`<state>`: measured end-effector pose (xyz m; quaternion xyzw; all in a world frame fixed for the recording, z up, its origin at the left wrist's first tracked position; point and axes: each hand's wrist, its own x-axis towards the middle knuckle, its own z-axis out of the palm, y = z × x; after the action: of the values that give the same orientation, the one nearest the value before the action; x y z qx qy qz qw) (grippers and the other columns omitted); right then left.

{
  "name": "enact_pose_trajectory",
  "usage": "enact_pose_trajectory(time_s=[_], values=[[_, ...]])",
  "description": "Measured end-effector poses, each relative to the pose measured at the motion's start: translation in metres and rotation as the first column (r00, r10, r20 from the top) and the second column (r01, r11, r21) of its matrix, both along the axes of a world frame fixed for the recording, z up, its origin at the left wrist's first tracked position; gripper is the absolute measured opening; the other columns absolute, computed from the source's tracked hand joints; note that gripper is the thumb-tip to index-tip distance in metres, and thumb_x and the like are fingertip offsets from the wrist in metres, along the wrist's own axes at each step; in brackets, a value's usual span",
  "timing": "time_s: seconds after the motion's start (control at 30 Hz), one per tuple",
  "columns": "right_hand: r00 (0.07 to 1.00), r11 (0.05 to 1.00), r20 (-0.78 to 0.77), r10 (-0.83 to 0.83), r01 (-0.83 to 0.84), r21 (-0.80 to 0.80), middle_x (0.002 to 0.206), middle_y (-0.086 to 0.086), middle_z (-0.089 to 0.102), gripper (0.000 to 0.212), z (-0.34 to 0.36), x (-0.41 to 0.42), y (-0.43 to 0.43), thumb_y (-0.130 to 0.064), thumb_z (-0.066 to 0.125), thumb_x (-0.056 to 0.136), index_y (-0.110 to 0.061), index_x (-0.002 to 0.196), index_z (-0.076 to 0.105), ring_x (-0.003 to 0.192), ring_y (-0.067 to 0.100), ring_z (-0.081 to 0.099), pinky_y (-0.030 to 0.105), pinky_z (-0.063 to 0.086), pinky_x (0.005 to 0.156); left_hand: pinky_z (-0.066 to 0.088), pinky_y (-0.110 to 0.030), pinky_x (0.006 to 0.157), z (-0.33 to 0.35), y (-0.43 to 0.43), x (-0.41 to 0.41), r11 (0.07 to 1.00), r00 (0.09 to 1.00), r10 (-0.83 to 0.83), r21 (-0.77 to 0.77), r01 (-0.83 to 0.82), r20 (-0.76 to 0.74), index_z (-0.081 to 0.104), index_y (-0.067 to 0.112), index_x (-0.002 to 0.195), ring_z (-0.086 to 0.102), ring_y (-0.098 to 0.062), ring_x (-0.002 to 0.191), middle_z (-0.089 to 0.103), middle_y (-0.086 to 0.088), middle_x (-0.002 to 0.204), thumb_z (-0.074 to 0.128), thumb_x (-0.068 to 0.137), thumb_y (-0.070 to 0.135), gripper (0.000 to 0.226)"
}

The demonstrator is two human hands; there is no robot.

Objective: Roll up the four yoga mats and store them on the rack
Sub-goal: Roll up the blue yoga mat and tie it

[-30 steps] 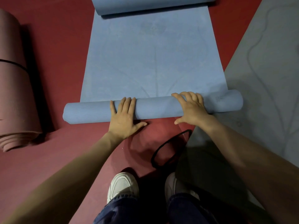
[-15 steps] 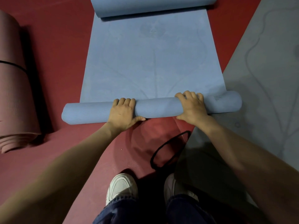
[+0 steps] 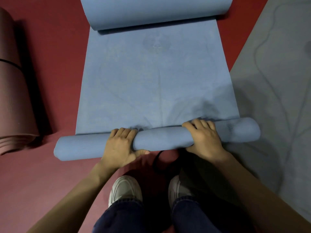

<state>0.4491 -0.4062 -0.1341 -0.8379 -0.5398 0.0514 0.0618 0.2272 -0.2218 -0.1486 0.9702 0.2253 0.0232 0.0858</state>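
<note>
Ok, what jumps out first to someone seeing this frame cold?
A half-rolled blue yoga mat fills the centre, with the left hand and right hand gripping its roll near the person's feet. A rolled pink mat lies at the left edge, and a grey mat lies flat on the right.

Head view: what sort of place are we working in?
Probably a yoga or exercise studio, though no walls or rack show. The clues are a plain red floor, a partly rolled blue yoga mat, a rolled maroon mat on the left and a grey mat spread on the right.
</note>
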Motion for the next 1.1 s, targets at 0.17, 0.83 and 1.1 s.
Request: enact_pose_trajectory(time_s=[0.17,0.83,1.1], values=[[1.000,1.000,-0.026,-0.007,0.006,-0.030,0.087,0.003,0.060,0.066,0.001,-0.014,-0.016,-0.048,0.076,0.044,-0.024,0.104,0.062,0.077,0.030,0.059,0.037,0.030,0.076,0.035,-0.034,0.082,0.004,-0.015,-0.018,0.997,0.999,0.003,-0.074,-0.007,-0.049,0.067,0.012,0.107,0.062,-0.026,0.085,0.069,-0.003,0.094,0.040,0.070,0.084,0.085],[0.955,0.969,-0.272,-0.117,0.050,-0.241,0.142,-0.007,0.036,0.095,0.014,0.012,0.006,-0.086,0.043,0.056,-0.044,0.140,0.034,0.134,0.014,0.021,0.030,0.000,0.108,0.033,-0.038,0.100,0.003,-0.015,-0.006,0.978,0.981,0.172,-0.137,-0.159,0.085,0.060,0.011,0.123,0.054,-0.025,0.111,0.062,-0.006,0.120,0.036,0.086,0.070,0.073],[0.985,0.987,-0.170,-0.038,0.011,-0.160,0.142,-0.005,0.041,0.082,0.007,0.013,0.008,-0.078,0.028,0.071,-0.039,0.142,0.036,0.133,0.015,0.027,0.034,0.005,0.109,0.015,-0.036,0.109,-0.009,-0.028,0.006,0.918,0.920,0.359,-0.240,-0.317,0.159,0.057,0.014,0.129,0.039,-0.024,0.125,0.055,-0.008,0.130,0.039,0.091,0.054,0.058]])
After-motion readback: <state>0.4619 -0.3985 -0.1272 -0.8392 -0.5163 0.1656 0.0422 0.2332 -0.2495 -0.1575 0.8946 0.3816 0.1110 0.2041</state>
